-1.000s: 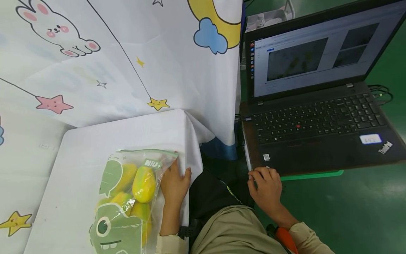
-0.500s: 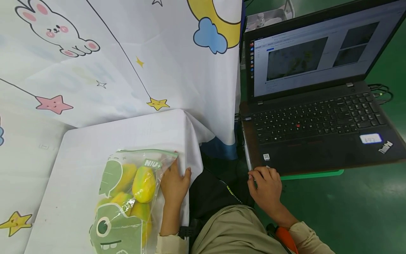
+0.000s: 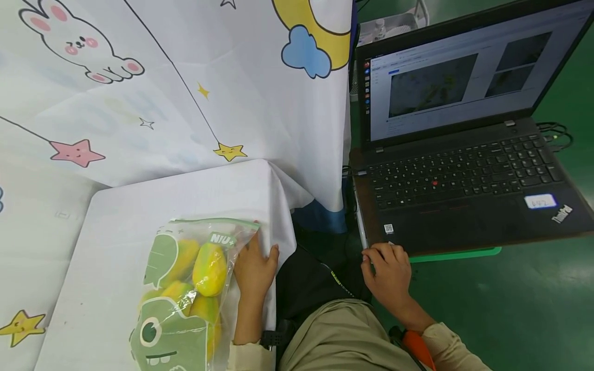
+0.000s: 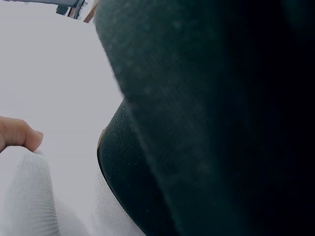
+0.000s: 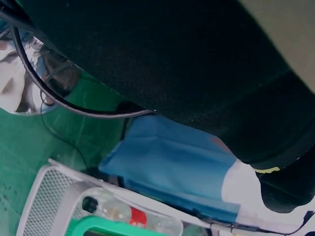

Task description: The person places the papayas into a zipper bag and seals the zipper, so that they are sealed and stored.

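In the head view, my left hand [image 3: 254, 270] rests on the white-covered table beside a clear zip bag [image 3: 174, 337] with green cartoon print. Part of that hand overlaps the bag's right edge, and its thumb points away. Several yellow-green mangoes [image 3: 210, 270] lie inside the bag. My right hand [image 3: 390, 273] rests at the front left corner of a black laptop [image 3: 457, 226], its fingers bent loosely over the edge. The left wrist view catches only a thumb tip [image 4: 28, 135] above white cloth. Dark fabric fills most of the right wrist view, and the hand is hidden there.
White cloth [image 3: 195, 113] printed with a rabbit, stars and a moon hangs behind the table. The laptop's lit screen [image 3: 431, 87] stands open at the right. A grey basket [image 5: 51, 196] with a plastic bottle [image 5: 115, 209] shows in the right wrist view.
The head view has shifted very slightly. Both hands, the bag and the laptop keep their places; the picture on the laptop screen differs a little.
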Motion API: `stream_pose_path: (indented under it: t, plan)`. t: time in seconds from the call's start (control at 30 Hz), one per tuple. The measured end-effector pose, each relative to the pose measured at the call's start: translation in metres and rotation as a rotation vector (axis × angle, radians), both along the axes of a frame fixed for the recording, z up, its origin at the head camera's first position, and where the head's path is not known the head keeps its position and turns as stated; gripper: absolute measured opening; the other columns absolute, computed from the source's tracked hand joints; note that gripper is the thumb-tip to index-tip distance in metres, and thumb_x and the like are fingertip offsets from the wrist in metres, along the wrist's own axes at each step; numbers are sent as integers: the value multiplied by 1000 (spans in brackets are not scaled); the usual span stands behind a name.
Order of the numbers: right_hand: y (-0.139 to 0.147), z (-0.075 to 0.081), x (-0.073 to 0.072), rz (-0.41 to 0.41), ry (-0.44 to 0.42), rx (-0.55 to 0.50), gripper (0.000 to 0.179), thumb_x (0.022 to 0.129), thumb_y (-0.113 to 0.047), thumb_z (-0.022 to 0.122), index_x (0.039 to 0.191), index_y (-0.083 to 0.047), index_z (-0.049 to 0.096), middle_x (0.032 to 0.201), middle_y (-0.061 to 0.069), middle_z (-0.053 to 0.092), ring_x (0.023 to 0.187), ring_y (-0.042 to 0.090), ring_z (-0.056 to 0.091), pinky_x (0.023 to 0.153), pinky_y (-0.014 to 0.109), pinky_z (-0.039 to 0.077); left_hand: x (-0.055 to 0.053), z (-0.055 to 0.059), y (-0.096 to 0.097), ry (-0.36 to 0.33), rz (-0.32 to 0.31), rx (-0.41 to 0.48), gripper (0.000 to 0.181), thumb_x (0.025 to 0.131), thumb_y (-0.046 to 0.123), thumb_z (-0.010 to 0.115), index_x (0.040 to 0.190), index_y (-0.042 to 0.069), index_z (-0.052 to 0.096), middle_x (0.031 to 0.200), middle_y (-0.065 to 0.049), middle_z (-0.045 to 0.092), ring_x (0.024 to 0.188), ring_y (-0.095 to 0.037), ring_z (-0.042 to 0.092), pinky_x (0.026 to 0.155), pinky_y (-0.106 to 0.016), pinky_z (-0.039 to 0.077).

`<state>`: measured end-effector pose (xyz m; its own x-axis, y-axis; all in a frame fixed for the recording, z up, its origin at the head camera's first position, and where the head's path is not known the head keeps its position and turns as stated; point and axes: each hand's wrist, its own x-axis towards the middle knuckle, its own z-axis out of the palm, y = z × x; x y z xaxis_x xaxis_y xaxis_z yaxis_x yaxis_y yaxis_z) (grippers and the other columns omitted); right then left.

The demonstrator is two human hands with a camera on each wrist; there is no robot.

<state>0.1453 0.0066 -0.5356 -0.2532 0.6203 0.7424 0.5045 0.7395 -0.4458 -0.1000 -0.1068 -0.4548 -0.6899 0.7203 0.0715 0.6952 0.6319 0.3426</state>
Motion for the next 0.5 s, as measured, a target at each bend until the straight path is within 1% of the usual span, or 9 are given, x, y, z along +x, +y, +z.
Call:
stream_pose_path:
  t: [0.23, 0.5]
  plan:
    - [0, -1, 0, 7, -7, -1, 17, 82, -14, 54, 75, -9, 68, 84, 9, 61, 69, 30, 45, 60, 39, 34, 1, 1, 0, 0, 14, 5, 65, 82, 38, 62, 141, 21, 38, 130, -17, 51, 104, -38, 54, 88, -54, 43]
    - [0, -2, 1, 9, -8, 2, 19, 84, -16, 52, 75, -9, 68, 84, 9, 61, 68, 30, 44, 60, 39, 34, 0, 0, 0, 7, -5, 1, 65, 83, 38, 61, 141, 21, 37, 130, -16, 50, 106, -36, 53, 89, -53, 43]
